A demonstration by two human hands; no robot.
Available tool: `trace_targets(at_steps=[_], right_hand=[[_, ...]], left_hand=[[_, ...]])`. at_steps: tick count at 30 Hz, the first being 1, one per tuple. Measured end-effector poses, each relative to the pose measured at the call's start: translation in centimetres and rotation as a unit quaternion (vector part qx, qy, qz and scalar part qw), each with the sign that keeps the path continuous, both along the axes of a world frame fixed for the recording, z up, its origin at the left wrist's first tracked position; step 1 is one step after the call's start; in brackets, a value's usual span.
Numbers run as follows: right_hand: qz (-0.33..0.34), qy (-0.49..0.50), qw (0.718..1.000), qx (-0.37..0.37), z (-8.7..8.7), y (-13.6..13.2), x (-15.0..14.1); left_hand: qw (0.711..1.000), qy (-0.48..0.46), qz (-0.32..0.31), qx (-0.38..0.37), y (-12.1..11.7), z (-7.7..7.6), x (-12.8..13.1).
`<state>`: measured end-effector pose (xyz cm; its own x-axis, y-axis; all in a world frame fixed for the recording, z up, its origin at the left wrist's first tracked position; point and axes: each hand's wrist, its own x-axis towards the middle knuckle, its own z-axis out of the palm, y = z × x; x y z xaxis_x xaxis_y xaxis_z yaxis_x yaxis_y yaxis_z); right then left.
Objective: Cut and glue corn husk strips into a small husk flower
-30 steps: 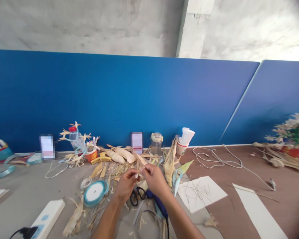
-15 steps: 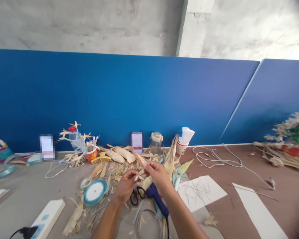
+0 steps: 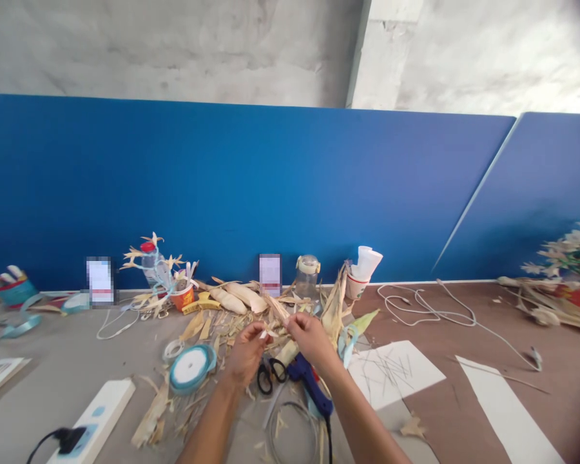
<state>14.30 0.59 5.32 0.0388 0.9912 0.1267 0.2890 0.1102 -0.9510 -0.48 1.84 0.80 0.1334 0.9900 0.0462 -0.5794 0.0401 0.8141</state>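
Note:
My left hand (image 3: 245,357) is closed in a pinch on a small pale corn husk piece (image 3: 267,334) with pointed tips. Just right of it, my right hand (image 3: 313,340) has thumb and fingers closed on a dried corn husk strip (image 3: 276,307) that points up and away. The two hands are close together above scattered husk scraps (image 3: 225,332). Below them lie black-handled scissors (image 3: 265,379) and a blue glue gun (image 3: 313,388) with a dark cord. The scissors' blades are mostly covered.
A ribbon spool (image 3: 191,367) and a white power strip (image 3: 99,419) lie to the left. Thin wires rest on white paper (image 3: 396,370) at right. Behind stand a phone (image 3: 270,274), a clear jar (image 3: 308,277), a paper cup (image 3: 356,287) and a bottle with husk flowers (image 3: 151,264).
The whole scene has shifted slightly right in the view. The small husk piece has turned a little in my left fingers, and both hands keep their pinch.

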Motion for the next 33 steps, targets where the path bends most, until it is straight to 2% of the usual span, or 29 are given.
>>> trace_targets(at_steps=[4,8,12,17,22,29,33], right_hand=[[0.009,-0.195,0.981,-0.010,-0.1,-0.7,0.9],[0.024,-0.360,0.930,-0.070,0.0,-2.5,1.6],[0.026,-0.453,0.886,-0.097,-1.1,-4.4,1.6],[0.006,-0.514,0.852,-0.100,-2.7,-5.8,1.0],[0.010,-0.539,0.834,-0.118,-2.5,-6.0,1.0],[-0.006,-0.542,0.834,-0.105,-2.9,-6.2,2.1],[0.002,-0.518,0.847,-0.121,-3.4,-6.3,2.4]], left_hand=[[1.000,-0.009,0.009,0.005,0.2,-0.5,-0.1],[1.000,-0.019,0.012,0.010,0.3,-0.5,-0.1],[0.999,-0.037,0.018,0.015,0.5,-0.5,-0.2],[0.998,-0.059,0.021,0.004,0.8,-0.7,-0.3],[0.998,-0.066,0.018,0.002,0.8,-0.8,-0.3],[0.997,-0.072,0.014,0.001,1.0,-1.0,-0.3],[0.997,-0.076,0.010,0.004,1.0,-1.0,-0.3]])
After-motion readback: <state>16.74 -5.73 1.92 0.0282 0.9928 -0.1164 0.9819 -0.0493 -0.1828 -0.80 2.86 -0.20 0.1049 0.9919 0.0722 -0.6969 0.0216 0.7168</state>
